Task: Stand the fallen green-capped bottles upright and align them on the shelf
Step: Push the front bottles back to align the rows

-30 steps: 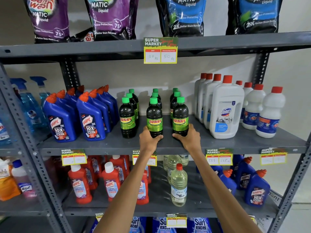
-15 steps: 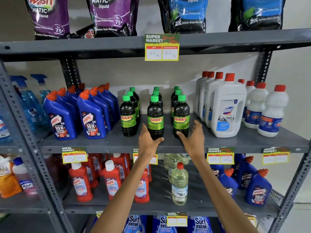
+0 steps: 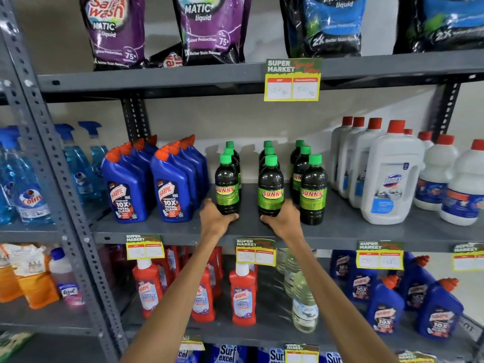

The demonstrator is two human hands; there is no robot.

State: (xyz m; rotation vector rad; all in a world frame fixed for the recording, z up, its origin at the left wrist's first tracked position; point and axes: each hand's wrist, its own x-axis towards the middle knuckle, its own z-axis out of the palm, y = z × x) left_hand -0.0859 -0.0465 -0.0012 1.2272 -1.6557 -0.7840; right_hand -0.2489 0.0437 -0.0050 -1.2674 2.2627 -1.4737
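Green-capped bottles stand upright on the middle shelf (image 3: 340, 229) in three short rows running from its front edge toward the back, each dark bottle wearing a green and yellow SUNNY label; none of them lies on its side. At the front of the left row, the front-left bottle (image 3: 227, 188) has the left hand (image 3: 216, 221) curled around its base, thumb on the bottle's left side and fingers (image 3: 231, 218) wrapped under its foot, resting on the shelf surface. The right hand (image 3: 284, 221) grips the base of the front-middle bottle (image 3: 271, 191) in the same way, its fingers reaching across the foot from the right. Just right of that hand stands the front-right bottle (image 3: 313, 191), untouched and set slightly nearer the front edge than the other two. Behind each front bottle two more green caps show, the rear bottles mostly hidden. Toward the left end of the same shelf sit blue Harpic bottles (image 3: 172, 189) with orange spouts, close beside the left row; toward the right end stand white jugs (image 3: 390, 176) with red caps, apart from the right row. Yellow price tags (image 3: 256, 252) hang from the front lip of the shelf, below the hands, and both forearms reach up from the bottom edge of the view
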